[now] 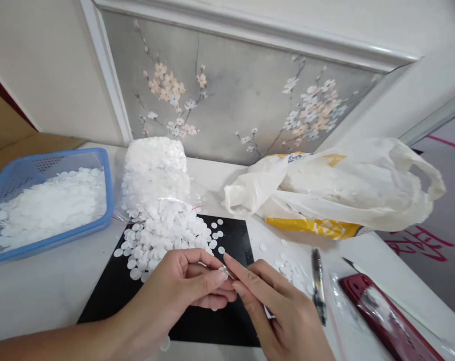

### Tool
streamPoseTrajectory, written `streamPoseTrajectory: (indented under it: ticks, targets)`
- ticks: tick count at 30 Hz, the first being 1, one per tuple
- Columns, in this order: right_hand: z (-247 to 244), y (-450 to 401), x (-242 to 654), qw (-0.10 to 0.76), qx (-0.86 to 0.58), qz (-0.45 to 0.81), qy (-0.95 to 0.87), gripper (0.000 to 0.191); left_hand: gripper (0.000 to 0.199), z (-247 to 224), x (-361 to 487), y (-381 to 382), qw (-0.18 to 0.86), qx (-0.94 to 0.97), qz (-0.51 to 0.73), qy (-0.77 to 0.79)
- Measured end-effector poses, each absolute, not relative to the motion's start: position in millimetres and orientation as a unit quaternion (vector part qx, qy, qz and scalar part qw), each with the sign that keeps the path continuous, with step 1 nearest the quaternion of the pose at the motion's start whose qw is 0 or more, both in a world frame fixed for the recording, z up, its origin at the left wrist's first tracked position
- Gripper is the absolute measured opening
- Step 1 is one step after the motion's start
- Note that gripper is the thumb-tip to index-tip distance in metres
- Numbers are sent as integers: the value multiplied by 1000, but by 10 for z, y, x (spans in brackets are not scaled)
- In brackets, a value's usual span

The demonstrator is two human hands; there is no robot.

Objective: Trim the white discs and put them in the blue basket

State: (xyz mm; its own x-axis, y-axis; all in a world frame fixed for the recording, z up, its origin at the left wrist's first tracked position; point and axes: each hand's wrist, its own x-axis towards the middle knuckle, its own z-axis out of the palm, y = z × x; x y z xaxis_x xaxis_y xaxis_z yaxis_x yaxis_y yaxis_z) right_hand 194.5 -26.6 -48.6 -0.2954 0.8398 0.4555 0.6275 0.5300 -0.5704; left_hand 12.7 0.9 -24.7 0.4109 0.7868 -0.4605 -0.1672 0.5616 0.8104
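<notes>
Head view: on the table (54, 288) I see a white plastic bag (344, 185) lying sideways, a blue basket (108, 185) holding white discs (62, 200), and a clear bag (156, 165) of discs, more heaped at its mouth on a black mat (220, 331). Above the mat, my left hand (175, 283) pinches one small disc (223, 271), tilted, its long axis unreadable; my right hand (287, 316) reaches beside it, grip unclear.

"What do we have on our left?"
"A basket (108, 186) with discs (58, 203) in it."
"And in the middle?"
"A heap of discs (167, 233) on our mat (212, 326), a packet (156, 160) of more behind it; nearer us, our left hand (192, 281) and right hand (280, 306)."
"Our right?"
"A carrier bag (344, 185), with 1 pen (318, 286) in front. Behind, a wall panel (227, 85)."
</notes>
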Motion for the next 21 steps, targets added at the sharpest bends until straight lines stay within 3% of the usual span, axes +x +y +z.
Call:
streamPoseTrajectory:
  ticks: [10, 16, 18, 21]
  targets:
    - [-455, -279, 1980, 339, -473, 119, -804, 36, 20, -210, 122, 30, 757, 371, 298, 448]
    - [-426, -86, 2183, 200, -560, -29, -804, 40, 20, -131, 73, 107, 723, 441, 279, 453]
    - [-438, 0, 2296, 158, -596, -74, -784, 42, 17, -19, 1, 190, 643, 525, 299, 470]
    - [-448, 83, 2441, 137, -640, -69, -753, 40, 12, 80, -183, 261, 372, 685, 371, 504]
